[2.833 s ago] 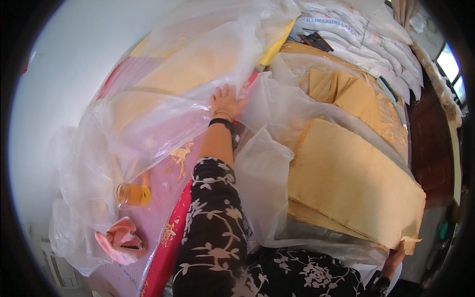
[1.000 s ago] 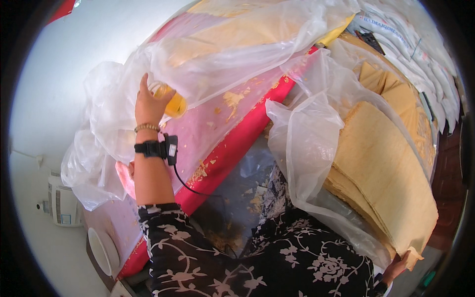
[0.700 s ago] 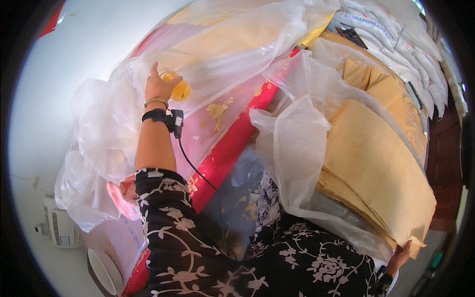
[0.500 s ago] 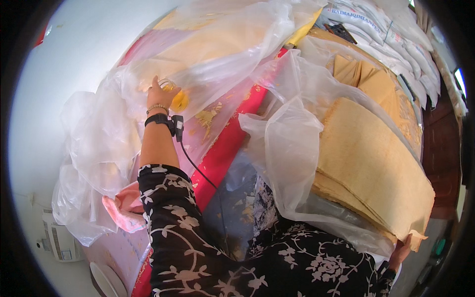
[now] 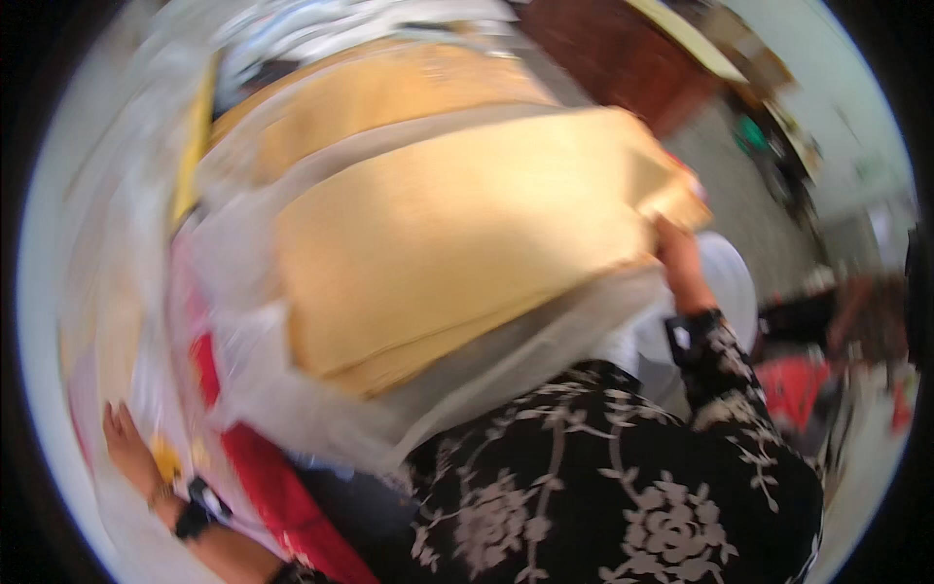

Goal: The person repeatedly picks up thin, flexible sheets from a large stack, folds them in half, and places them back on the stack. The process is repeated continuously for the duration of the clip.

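My right hand [image 5: 679,258] grips the near right corner of a stack of tan, cloth-like sheets [image 5: 448,234], which lies on crumpled translucent plastic [image 5: 233,253]. At the lower left, my left hand [image 5: 134,448] is blurred, with its fingers raised and seemingly apart at the translucent plastic covering. A yellow jar [image 5: 165,459] is beside it, partly hidden by the hand; I cannot tell if they touch. A long red padded edge [image 5: 272,487] runs between that hand and the sheets.
Behind the sheets are more tan material [image 5: 389,88] and stacked white sacks [image 5: 360,18]. A brown wooden cabinet [image 5: 623,58] stands at the back right. A white round tub [image 5: 725,277] sits beside my right arm, with a red object [image 5: 788,384] on the right.
The view has swung right, bringing the sheets to the middle and showing more room. My left hand no longer appears wrapped round the jar; my right hand still holds the sheets' corner.
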Tool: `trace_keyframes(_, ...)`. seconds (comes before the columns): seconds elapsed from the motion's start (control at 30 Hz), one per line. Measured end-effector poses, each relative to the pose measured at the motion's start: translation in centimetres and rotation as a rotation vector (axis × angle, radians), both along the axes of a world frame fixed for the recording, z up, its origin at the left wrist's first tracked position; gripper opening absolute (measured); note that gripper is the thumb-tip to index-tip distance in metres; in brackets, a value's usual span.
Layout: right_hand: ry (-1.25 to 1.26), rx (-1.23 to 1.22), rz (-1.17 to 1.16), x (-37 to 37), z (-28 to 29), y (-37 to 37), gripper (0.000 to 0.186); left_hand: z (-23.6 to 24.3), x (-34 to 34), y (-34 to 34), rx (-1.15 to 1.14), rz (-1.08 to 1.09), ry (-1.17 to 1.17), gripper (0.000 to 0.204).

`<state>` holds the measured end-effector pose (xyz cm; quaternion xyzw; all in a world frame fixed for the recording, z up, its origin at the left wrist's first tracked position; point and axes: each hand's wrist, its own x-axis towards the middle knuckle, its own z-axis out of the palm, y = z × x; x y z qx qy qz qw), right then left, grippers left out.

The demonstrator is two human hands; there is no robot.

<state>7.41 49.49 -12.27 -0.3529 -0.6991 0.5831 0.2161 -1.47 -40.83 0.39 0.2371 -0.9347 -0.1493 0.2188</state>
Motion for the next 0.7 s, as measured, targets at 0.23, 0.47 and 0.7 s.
trace_keyframes(0.23, 0.264, -0.178, 0.041, -1.9, 4.9, -3.8, 0.032, 2.7, -4.0, 40.7, 0.353, -1.209, -0.091, 0.031)
trace_keyframes(0.47, 0.351, 0.287, 0.175, -1.0, 4.9, -6.4, 0.036, -2.6, -1.8, 72.2, 0.621, -1.370, 0.004, 0.050)
trace_keyframes(0.7, 0.186, -0.464, 0.086, -1.0, 4.1, -4.8, 0.040, -5.6, -2.0, 74.7, 0.765, -1.134, 0.083, 0.021)
